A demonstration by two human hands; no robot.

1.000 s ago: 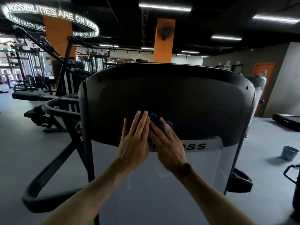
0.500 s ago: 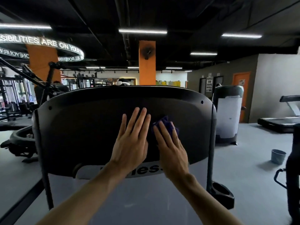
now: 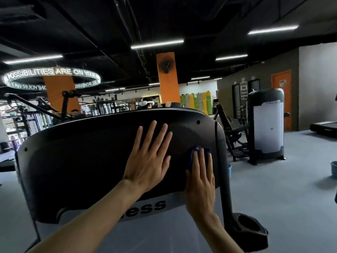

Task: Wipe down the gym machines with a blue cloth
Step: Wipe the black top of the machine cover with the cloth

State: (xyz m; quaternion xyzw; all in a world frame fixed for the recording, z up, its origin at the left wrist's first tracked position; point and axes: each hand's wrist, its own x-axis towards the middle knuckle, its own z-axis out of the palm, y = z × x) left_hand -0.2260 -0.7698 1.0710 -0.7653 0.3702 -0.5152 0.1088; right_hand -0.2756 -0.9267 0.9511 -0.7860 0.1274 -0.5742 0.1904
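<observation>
A gym machine's black rounded top cover (image 3: 87, 161) fills the middle of the view, above a white panel with lettering. My left hand (image 3: 148, 159) lies flat on the black cover with fingers spread and straight. My right hand (image 3: 200, 181) presses a small blue cloth (image 3: 191, 156) flat against the cover near its right edge. Only the cloth's upper and left edges show past my fingers.
A black cup holder (image 3: 249, 229) sticks out at the machine's lower right. A second white-panelled machine (image 3: 267, 125) and a seat frame stand to the right. Blue buckets (image 3: 333, 169) sit on the grey floor. More equipment and people are behind.
My right hand has slid the cloth right and down toward the cover's right edge. My left hand stays flat on the cover. My view has shifted left and up.
</observation>
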